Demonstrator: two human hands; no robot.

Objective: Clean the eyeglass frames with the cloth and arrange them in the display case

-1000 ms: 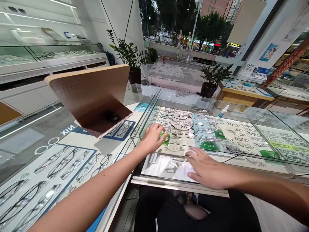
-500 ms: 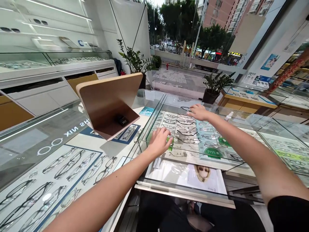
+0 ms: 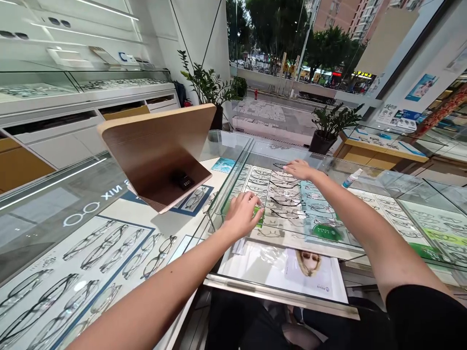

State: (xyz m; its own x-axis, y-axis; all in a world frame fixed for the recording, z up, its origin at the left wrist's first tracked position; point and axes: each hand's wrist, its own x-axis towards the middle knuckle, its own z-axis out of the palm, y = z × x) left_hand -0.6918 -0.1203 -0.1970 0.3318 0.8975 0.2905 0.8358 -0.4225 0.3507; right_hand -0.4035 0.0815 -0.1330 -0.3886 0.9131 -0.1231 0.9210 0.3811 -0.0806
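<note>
My right hand (image 3: pixel 301 170) reaches to the far part of the glass display counter (image 3: pixel 268 151), palm down, fingers stretched out. Its fingertips meet or overlap the right end of a pair of dark-framed eyeglasses (image 3: pixel 279 166); no closed grip shows. Nearer to me, my left hand (image 3: pixel 242 214) rests on the glass top by the counter's left side, fingers loosely bent and apart, holding nothing. Below the glass between both hands lie rows of eyeglasses (image 3: pixel 284 200), with a green round card (image 3: pixel 326 232) to their right.
A tilted mirror stand (image 3: pixel 160 150) with a wooden edge stands on the left counter, above more eyeglasses (image 3: pixel 105 250). A small spray bottle (image 3: pixel 352 178) is on the glass beyond my right forearm. A potted plant (image 3: pixel 323 141) stands behind the counter.
The view has tipped slightly downward and shifted left. Both hands keep nearly the same places on the counter; the right fingertips stay at the dark eyeglasses.
</note>
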